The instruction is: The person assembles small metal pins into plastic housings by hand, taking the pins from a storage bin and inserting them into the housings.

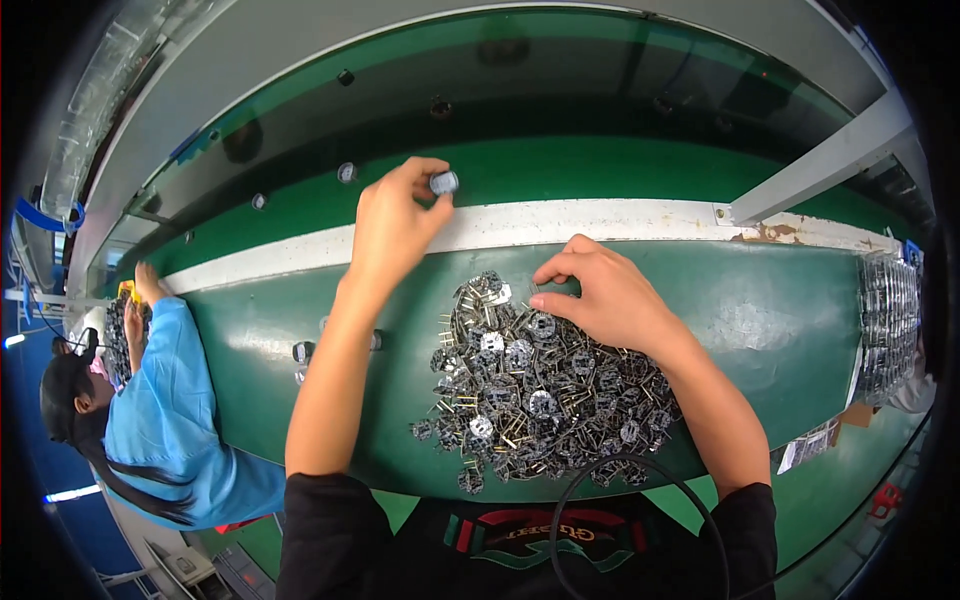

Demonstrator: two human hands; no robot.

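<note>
so the left hand [393, 222] is pinching a small round part [444, 183] over the green belt [570, 170], and the right hand [612, 302] is curling narrow by the pile of metal parts [545, 395], can't tell if it's gripping anything tbh

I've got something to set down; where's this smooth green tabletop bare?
Right: the green tabletop between the right forearm and stacked clear plastic trays. Left: a smaller patch between the co-worker's blue sleeve and small round dark parts. Crowded: the middle heap of metal-pinned black parts.
</note>
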